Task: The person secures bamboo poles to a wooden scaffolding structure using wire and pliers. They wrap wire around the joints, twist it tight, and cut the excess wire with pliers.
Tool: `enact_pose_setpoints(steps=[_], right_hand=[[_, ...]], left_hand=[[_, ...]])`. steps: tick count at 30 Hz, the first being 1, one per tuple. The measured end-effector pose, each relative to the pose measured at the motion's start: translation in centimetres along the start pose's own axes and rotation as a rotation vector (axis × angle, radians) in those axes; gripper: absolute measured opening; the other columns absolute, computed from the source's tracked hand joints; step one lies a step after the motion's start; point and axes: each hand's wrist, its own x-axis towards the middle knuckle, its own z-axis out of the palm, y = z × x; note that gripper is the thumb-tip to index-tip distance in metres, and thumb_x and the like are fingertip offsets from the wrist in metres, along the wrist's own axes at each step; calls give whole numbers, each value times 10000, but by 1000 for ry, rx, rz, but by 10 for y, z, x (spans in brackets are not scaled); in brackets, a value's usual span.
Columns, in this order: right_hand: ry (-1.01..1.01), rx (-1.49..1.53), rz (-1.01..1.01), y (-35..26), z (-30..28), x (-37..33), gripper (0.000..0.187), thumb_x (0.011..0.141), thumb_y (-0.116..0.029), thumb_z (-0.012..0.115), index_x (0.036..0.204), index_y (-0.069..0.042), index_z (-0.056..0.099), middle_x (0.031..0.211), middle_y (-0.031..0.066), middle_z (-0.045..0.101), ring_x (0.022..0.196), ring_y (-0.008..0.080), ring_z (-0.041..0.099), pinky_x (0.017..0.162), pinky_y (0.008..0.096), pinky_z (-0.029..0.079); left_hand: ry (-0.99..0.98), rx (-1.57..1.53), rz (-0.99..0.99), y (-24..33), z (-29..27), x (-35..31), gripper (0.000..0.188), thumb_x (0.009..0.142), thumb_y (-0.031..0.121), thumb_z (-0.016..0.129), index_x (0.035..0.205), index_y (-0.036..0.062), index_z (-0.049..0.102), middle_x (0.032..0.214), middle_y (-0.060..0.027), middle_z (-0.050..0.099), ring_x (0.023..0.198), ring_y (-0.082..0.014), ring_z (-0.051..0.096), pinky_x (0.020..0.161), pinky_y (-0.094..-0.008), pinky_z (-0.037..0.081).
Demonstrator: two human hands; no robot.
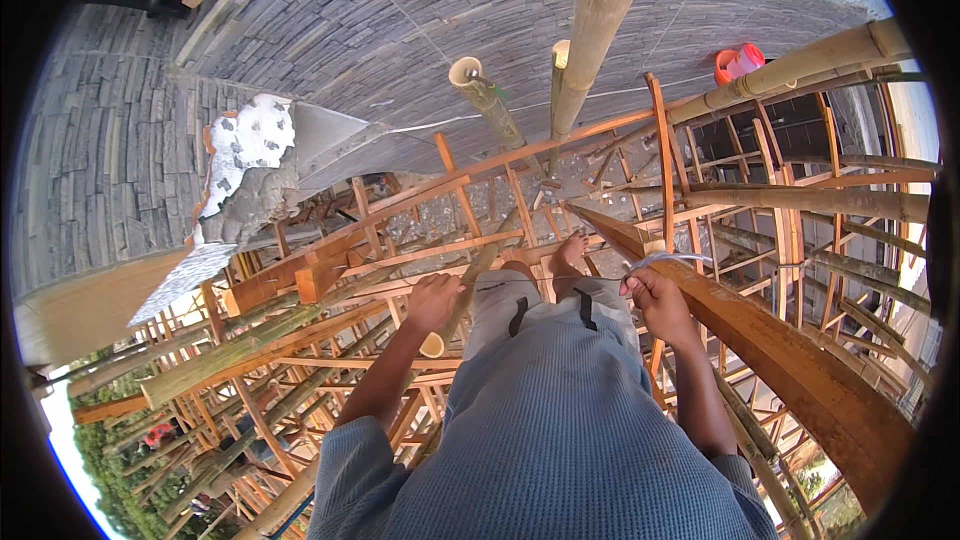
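Note:
My right hand (pixel 657 302) is closed around a looped, silvery bundle of wire (pixel 676 258), which sticks out past the fingers beside a broad timber beam. A thin dark strand runs from there across my lap to my left hand (pixel 433 302). That hand is closed as well, its fingers pinched on the strand's other end. Between the two hands are my light trousers (pixel 500 308) with dark straps. My bare feet (pixel 568 252) rest among the scaffold timbers just beyond.
Timber and bamboo scaffolding surrounds me high above rubble-strewn ground. A broad timber beam (pixel 770 350) slants down my right side. Upright bamboo poles (pixel 600 30) rise ahead, before a grey stone-clad wall (pixel 330 30). A red bucket (pixel 738 62) sits at far right; broken masonry (pixel 250 155) juts at left.

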Motion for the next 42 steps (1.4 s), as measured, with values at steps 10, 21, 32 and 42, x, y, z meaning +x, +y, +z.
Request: enact_pose_setpoints(steps=[10,21,32,42], right_hand=[[-66,-101,-63,-16,-16,17,213,1031,-179,522,988,-8,641,703,133,593,629,222,550,641,345,454],[461,-133,-86,5,5,33,144,1008,-115,527,1077,-45,632,620,116,581,540,265,588,536,385,439],[1215,-79,-563,-92,-37,142,366,978,-112,565,1328,-10,531,1379,173,474,1355,308,417,1103,440,340],[959,144,-1011,-270,-94,296,617,851,-363,770,1310,-19,542,1099,137,663,963,186,638,865,306,511]], left_hand=[[136,-38,-275,2,27,23,147,981,199,552,1027,68,604,1078,-130,592,1077,-332,559,1066,-518,351],[136,-372,-264,-1,5,109,246,1032,225,488,986,-3,566,989,-255,588,985,-478,558,839,-544,423],[786,-652,-371,-9,-38,190,454,1091,350,359,835,2,500,662,-74,407,626,-175,404,604,-352,369],[654,272,-517,-101,-240,114,332,1064,250,440,924,-6,600,751,-238,613,702,-445,587,630,-517,444]])
